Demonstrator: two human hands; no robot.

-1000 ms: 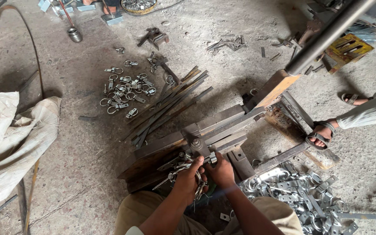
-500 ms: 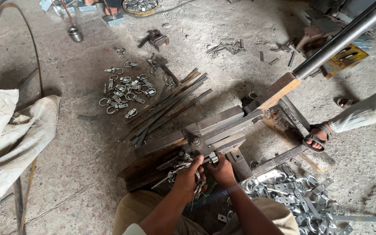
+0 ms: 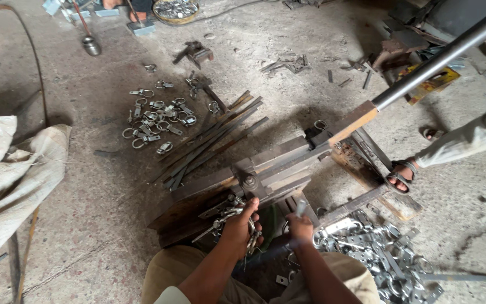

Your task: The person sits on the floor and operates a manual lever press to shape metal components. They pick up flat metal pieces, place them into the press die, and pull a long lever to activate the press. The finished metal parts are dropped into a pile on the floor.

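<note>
I sit on the floor in front of a steel lever press (image 3: 277,163) with a long dark handle bar (image 3: 440,59) running up to the right. My left hand (image 3: 242,225) is closed on a bunch of metal ring fittings (image 3: 226,217) just below the press jaws. My right hand (image 3: 300,228) pinches a single small metal piece (image 3: 301,208) upright beside the press. Both hands are close together at the near side of the press.
A heap of shiny fittings (image 3: 378,253) lies at my right. Finished ring pieces (image 3: 156,115) and flat steel strips (image 3: 209,141) lie beyond the press. A white sack (image 3: 7,180) is at left. Another person's sandalled foot (image 3: 400,174) rests on the press frame.
My right hand has pulled back from the press jaws toward me, holding a small piece. The handle bar has swung higher to the right. The other person's foot shifted slightly.
</note>
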